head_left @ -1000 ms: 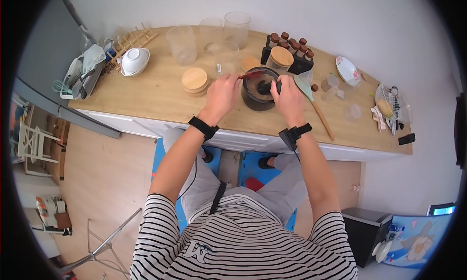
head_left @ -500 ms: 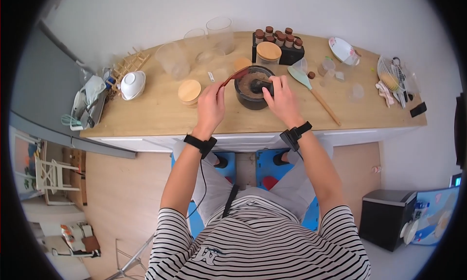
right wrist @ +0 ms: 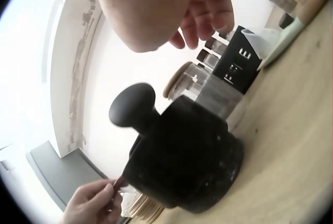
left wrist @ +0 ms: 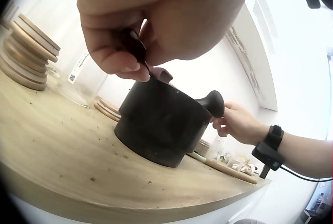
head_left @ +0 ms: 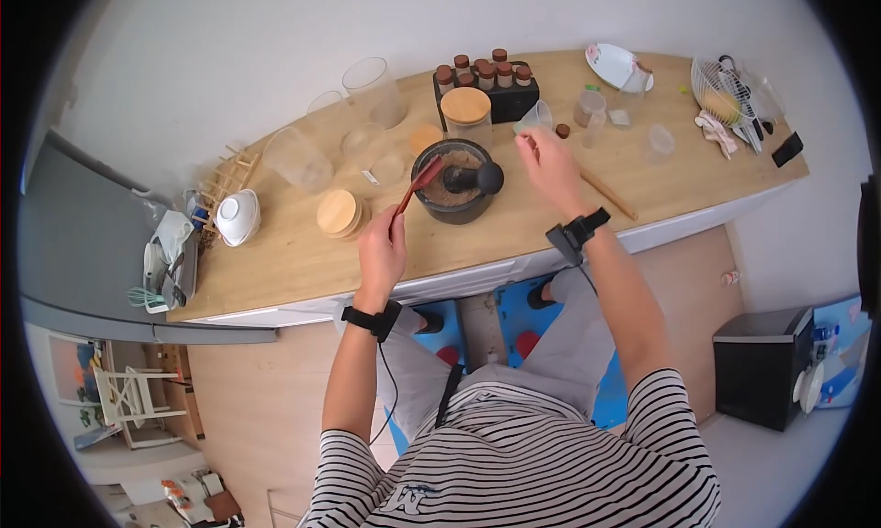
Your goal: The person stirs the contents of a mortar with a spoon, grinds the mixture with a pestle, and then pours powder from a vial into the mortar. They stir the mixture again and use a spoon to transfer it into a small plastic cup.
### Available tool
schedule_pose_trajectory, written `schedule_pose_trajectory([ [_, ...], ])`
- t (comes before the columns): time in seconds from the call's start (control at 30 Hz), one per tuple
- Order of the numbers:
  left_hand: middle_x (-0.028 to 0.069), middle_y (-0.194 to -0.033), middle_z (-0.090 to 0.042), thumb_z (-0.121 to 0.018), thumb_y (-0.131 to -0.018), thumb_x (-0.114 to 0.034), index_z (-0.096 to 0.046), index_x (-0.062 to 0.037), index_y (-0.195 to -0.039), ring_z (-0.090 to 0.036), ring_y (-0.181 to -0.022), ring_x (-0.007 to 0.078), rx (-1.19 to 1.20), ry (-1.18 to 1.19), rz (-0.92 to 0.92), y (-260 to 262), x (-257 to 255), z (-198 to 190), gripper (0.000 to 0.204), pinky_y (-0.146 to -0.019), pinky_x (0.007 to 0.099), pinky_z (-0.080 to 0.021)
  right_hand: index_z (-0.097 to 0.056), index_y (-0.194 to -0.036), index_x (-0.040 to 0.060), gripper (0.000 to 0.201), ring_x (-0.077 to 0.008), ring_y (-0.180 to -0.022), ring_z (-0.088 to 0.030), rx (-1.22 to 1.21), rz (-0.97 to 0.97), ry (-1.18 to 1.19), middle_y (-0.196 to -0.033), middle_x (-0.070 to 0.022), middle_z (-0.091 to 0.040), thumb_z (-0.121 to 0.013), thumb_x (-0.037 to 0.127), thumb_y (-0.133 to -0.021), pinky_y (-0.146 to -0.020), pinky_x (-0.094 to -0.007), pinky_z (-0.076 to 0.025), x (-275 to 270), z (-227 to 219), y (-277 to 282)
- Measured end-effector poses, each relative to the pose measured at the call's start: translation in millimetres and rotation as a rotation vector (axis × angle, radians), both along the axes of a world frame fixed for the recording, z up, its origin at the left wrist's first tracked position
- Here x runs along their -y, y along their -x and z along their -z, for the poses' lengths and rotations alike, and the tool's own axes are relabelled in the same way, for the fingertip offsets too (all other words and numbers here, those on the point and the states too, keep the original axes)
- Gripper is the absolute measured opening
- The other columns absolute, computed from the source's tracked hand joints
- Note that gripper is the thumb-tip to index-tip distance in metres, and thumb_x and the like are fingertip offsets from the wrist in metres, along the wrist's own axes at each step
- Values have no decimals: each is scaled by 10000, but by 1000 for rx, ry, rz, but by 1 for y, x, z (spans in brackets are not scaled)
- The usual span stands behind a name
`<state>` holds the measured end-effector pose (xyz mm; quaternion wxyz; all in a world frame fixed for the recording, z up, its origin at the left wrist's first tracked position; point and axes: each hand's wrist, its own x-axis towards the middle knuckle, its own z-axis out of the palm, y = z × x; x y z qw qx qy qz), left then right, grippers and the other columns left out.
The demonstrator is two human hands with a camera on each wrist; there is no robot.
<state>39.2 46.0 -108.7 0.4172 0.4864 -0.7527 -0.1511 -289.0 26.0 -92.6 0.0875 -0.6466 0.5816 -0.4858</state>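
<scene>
A black mortar [head_left: 450,212] stands on the wooden counter with brown powder [head_left: 440,191] inside. Its pestle [head_left: 489,177] leans in the powder, the knob resting out over the right rim. My left hand [head_left: 381,253], left of the mortar, grips the handle of a dark red spatula [head_left: 427,173]; the spatula's head reaches over the left rim. My right hand [head_left: 553,172] is raised to the right of the mortar, apart from the pestle. Its fingers [right wrist: 200,21] hang loosely curled around nothing. Below this hand lies a pale green spatula with a wooden handle [head_left: 607,196].
Behind the mortar stand a wooden-lidded jar [head_left: 467,108] and a black rack [head_left: 516,104] of several brown-capped bottles. Clear containers [head_left: 298,161], wooden lids [head_left: 338,213] and white bowls [head_left: 238,218] stand to the left. A floral dish [head_left: 619,66] and wire basket [head_left: 720,92] sit right.
My right hand has let go of the pestle and moved right, away from the mortar. The pestle now leans on its own. My left hand keeps the dark red spatula at the left rim.
</scene>
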Motion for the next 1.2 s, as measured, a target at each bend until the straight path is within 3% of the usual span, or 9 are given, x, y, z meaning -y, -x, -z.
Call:
schedule_pose_trajectory([
  [0.07,212,-812,-651,-592,-1024,-65,-690,28,-1136,-613,-683,375,19,-13,-19,4,-2,-5,175,-639,423,-492,-662,-1058,32,174,-367,-894,-673,-115,-19,-50,-971,-150,-675,-651,193,-994,-754,-446,-533,29,-15,21],
  [0.17,229,-840,-666,-598,-1020,-67,-680,30,-1129,-637,-718,390,-24,-84,-50,7,-2,-12,167,-655,430,-501,-639,-1160,8,221,-338,-873,-671,-252,5,-47,-1039,-178,-679,-659,152,-994,-768,-423,-529,71,-38,36],
  [0.27,229,-873,-677,-608,-1015,-67,-672,27,-1131,-655,-752,390,-105,-152,-64,8,-3,-15,162,-667,437,-508,-602,-1155,42,232,-411,-1008,-633,-408,-71,129,-1135,-182,-633,-669,169,-973,-848,-480,-537,121,-40,40],
  [0.4,214,-913,-683,-628,-1002,-64,-665,17,-1140,-665,-787,390,-97,-56,-23,10,-2,-9,164,-686,448,-519,-564,-1246,70,316,-366,-1160,-599,-719,-59,17,-1258,-146,-586,-675,158,-964,-923,-478,-548,155,-55,24],
  [0.57,208,-941,-677,-657,-972,-61,-654,-6,-1153,-672,-816,403,-55,-39,-10,13,1,-16,190,-702,468,-537,-594,-1198,82,291,-339,-1189,-598,-888,-10,-180,-1192,-124,-640,-700,176,-943,-958,-468,-549,185,-47,12],
  [0.87,192,-967,-672,-697,-937,-59,-661,-17,-1157,-687,-808,382,0,-31,-11,24,22,-22,227,-684,463,-535,-587,-1246,103,340,-351,-1190,-595,-790,-14,-163,-1217,-125,-630,-712,197,-944,-946,-474,-546,179,-42,14],
  [0.97,193,-976,-663,-697,-933,-67,-653,-23,-1176,-685,-806,395,-11,-43,-5,23,24,-20,251,-685,471,-545,-606,-1212,90,290,-366,-1111,-624,-637,2,45,-1141,-146,-650,-701,195,-958,-882,-472,-545,162,-46,10],
  [1.13,200,-978,-647,-677,-941,-79,-648,-30,-1176,-666,-818,430,-43,-43,2,17,21,-18,241,-698,500,-547,-633,-1116,38,258,-387,-882,-670,-443,-205,-105,-932,-170,-657,-682,255,-986,-764,-463,-535,67,-82,-15],
  [1.2,197,-961,-650,-666,-949,-76,-654,-31,-1155,-663,-815,429,-20,-34,15,15,22,-15,211,-692,501,-542,-641,-1080,31,282,-389,-841,-677,-557,-297,-72,-921,-164,-662,-691,290,-977,-729,-471,-540,28,-66,-29],
])
